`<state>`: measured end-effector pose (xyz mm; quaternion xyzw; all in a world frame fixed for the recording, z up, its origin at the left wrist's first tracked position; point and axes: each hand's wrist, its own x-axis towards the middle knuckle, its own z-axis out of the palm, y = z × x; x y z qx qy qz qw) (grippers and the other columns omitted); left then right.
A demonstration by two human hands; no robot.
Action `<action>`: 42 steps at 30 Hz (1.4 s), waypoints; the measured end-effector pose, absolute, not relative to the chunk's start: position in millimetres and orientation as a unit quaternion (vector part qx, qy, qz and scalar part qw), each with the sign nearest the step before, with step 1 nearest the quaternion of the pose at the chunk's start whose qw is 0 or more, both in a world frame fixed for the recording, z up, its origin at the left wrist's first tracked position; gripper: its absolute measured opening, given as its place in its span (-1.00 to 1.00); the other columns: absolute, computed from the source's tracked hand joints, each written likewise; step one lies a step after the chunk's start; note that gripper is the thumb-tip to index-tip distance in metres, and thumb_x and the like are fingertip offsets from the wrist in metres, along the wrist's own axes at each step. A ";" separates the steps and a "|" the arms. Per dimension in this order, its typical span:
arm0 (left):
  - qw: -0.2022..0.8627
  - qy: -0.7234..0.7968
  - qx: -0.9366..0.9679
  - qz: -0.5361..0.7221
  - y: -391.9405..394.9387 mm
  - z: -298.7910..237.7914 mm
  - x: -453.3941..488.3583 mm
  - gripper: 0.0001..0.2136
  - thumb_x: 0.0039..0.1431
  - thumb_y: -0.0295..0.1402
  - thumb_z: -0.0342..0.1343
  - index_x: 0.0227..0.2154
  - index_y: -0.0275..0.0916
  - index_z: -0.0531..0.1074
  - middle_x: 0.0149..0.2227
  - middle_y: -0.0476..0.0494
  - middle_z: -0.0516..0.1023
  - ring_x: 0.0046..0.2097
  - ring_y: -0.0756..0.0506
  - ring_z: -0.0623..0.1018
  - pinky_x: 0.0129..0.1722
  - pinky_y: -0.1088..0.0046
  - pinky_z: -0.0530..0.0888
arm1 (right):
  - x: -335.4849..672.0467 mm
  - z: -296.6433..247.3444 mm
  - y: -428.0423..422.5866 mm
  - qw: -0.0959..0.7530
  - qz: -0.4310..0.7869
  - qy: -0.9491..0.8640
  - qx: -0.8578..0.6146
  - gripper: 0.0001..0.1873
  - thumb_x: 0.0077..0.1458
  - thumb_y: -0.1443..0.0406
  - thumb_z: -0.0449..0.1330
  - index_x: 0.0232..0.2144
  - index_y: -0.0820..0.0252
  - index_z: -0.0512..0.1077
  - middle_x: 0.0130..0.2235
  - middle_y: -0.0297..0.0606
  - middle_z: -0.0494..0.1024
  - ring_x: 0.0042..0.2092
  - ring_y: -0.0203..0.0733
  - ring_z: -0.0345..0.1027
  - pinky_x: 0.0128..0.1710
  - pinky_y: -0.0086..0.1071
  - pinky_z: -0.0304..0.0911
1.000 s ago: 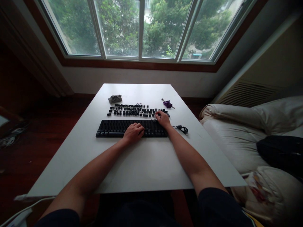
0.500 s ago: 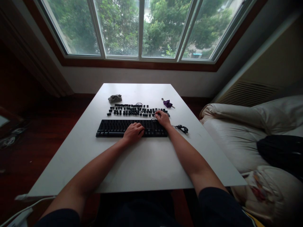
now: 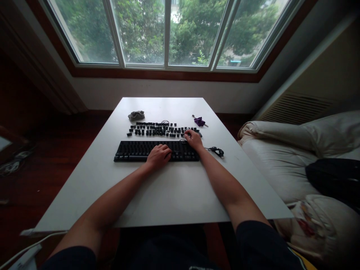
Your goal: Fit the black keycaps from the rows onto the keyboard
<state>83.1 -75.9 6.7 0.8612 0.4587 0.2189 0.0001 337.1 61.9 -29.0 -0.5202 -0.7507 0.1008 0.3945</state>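
Note:
A black keyboard point(image 3: 135, 149) lies lengthwise across the white table. Over its middle-right part rests my left hand point(image 3: 159, 154), palm down with fingers loosely bent and apart on the keys. Beyond the keyboard's right end, my right hand point(image 3: 193, 138) reaches to the near right side of several rows of loose black keycaps point(image 3: 157, 130). Its thumb and index finger are drawn together among them; whatever sits between the fingertips is too small to make out. Some keycaps there are hidden by the hand.
A crumpled grey cloth point(image 3: 136, 115) lies behind the keycaps at left. To the right are a purple cloth-like item point(image 3: 199, 121) and a coiled black cable point(image 3: 216, 151). The white table point(image 3: 174, 195) stands between a window and a pale sofa point(image 3: 270, 165).
The view has tilted very slightly. Both hands stay in nearly the same places, and the keyboard and keycaps look unchanged.

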 end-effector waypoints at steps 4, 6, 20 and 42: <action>0.001 0.460 0.860 0.220 -75.6 6.4 82.9 -0.81 0.33 -0.31 0.01 -0.18 -0.14 0.52 -0.13 -0.14 0.52 -0.10 -0.15 0.44 -0.03 0.23 0.36 | 336.2 -27.6 60.9 0.392 0.105 -0.751 -0.521 -0.77 0.14 0.20 0.12 -0.23 0.14 0.51 -0.29 -0.23 0.58 -0.34 -0.13 0.36 -0.22 -0.30 0.26; 0.000 0.459 0.861 0.219 -75.8 6.8 82.9 -0.81 0.33 -0.31 0.01 -0.18 -0.15 0.52 -0.13 -0.15 0.52 -0.10 -0.15 0.44 -0.03 0.23 0.36 | 335.8 -26.6 60.1 0.389 0.107 -0.750 -0.524 -0.76 0.14 0.20 0.11 -0.23 0.14 0.52 -0.28 -0.22 0.58 -0.34 -0.13 0.36 -0.22 -0.29 0.26; 0.005 0.462 0.861 0.213 -77.3 9.6 83.0 -0.80 0.33 -0.31 0.00 -0.16 -0.14 0.52 -0.12 -0.15 0.52 -0.08 -0.16 0.44 -0.04 0.23 0.36 | 334.8 -21.2 56.6 0.386 0.114 -0.749 -0.527 -0.77 0.14 0.19 0.14 -0.23 0.14 0.52 -0.27 -0.21 0.59 -0.30 -0.10 0.39 -0.18 -0.28 0.27; 0.008 0.463 0.860 0.216 -76.7 8.2 83.3 -0.80 0.33 -0.30 0.00 -0.16 -0.14 0.53 -0.12 -0.15 0.52 -0.08 -0.16 0.43 -0.03 0.23 0.37 | 335.5 -24.4 58.3 0.384 0.114 -0.749 -0.527 -0.78 0.15 0.21 0.12 -0.22 0.14 0.51 -0.29 -0.23 0.59 -0.32 -0.12 0.38 -0.20 -0.29 0.26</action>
